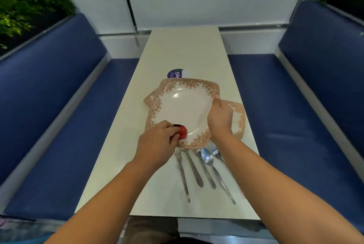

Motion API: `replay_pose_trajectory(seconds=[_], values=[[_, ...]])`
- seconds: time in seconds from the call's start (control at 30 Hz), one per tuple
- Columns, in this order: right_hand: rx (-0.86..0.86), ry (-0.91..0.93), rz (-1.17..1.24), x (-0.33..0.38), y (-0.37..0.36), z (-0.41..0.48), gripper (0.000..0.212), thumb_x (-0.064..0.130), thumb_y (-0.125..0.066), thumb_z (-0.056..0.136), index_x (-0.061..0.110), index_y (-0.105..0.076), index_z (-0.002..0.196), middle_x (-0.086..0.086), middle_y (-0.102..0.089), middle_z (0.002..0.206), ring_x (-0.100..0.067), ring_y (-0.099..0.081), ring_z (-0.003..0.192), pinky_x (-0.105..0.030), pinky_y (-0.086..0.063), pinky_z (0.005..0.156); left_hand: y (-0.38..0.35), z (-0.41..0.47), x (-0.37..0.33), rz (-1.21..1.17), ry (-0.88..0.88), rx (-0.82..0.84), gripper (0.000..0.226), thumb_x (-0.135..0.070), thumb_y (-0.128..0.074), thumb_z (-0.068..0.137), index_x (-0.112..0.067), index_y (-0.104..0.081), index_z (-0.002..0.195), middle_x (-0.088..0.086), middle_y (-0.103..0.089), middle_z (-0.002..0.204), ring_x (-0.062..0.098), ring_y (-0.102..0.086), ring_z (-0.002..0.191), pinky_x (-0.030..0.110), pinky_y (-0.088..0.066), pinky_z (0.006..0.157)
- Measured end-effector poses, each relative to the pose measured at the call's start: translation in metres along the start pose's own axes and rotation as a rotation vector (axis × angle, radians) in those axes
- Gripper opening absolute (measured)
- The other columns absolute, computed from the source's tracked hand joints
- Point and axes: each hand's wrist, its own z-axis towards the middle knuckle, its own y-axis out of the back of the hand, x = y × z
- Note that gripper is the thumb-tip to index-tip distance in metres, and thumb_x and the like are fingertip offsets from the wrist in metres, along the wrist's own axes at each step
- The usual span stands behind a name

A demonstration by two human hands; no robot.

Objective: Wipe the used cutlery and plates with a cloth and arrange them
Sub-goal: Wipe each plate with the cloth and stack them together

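Note:
A white square plate [185, 105] with an orange floral rim is held tilted above the table. My right hand [219, 117] grips its right edge. My left hand [157, 143] holds a red cloth [182, 133] against the plate's lower left part. Another plate with the same rim [239, 119] lies on the table behind my right hand, and one more [150, 101] pokes out at the left. Several forks and spoons [202, 167] lie fanned out on the table just below the plate.
The narrow cream table [181, 54] runs away from me between two blue bench seats [59, 105]. A round purple and white sticker [177, 73] sits beyond the plates. Green plants [23, 7] stand behind the left bench. The wall closes the far end.

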Motion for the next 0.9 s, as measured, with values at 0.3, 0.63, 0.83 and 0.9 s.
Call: replay_pose_trajectory(seconds=[0.3,0.63,0.83,0.9], values=[[0.186,-0.054,-0.032,-0.005,-0.002,-0.012,0.044,0.040,-0.041,0.105,0.013,-0.043,0.070,-0.003,-0.038,0.063,-0.018,-0.037,0.058,-0.029,-0.030,0.058,0.018,0.044,0.030,0.109,0.227,-0.178,0.030,-0.034,-0.048,0.102,-0.029,-0.068,0.123,-0.008,-0.061,0.118,0.019,-0.063,0.093,0.028,-0.044,0.070],[0.078,0.043,-0.069,0.009,0.000,0.006,0.049,0.037,-0.039,0.106,0.018,-0.028,0.062,0.003,-0.029,0.058,-0.014,-0.028,0.054,-0.029,-0.025,0.055,0.004,0.000,-0.009,-0.101,-0.069,-0.065,0.026,-0.037,-0.058,0.096,-0.033,-0.070,0.119,-0.016,-0.063,0.112,0.013,-0.063,0.093,0.028,-0.049,0.073],[0.169,0.061,-0.093,0.002,-0.004,-0.006,0.050,0.038,-0.041,0.105,0.019,-0.030,0.060,0.005,-0.029,0.055,-0.013,-0.028,0.051,-0.028,-0.024,0.056,0.016,0.027,0.039,0.101,0.256,-0.177,0.028,-0.037,-0.048,0.101,-0.033,-0.069,0.119,-0.008,-0.064,0.115,0.018,-0.062,0.095,0.030,-0.044,0.072],[0.215,0.056,-0.078,0.000,-0.010,-0.015,0.049,0.039,-0.042,0.105,0.017,-0.033,0.062,0.005,-0.029,0.055,-0.012,-0.029,0.051,-0.028,-0.025,0.055,0.024,0.042,0.037,0.106,0.315,-0.218,0.030,-0.035,-0.046,0.102,-0.031,-0.069,0.120,-0.006,-0.063,0.120,0.020,-0.061,0.097,0.028,-0.038,0.072]])
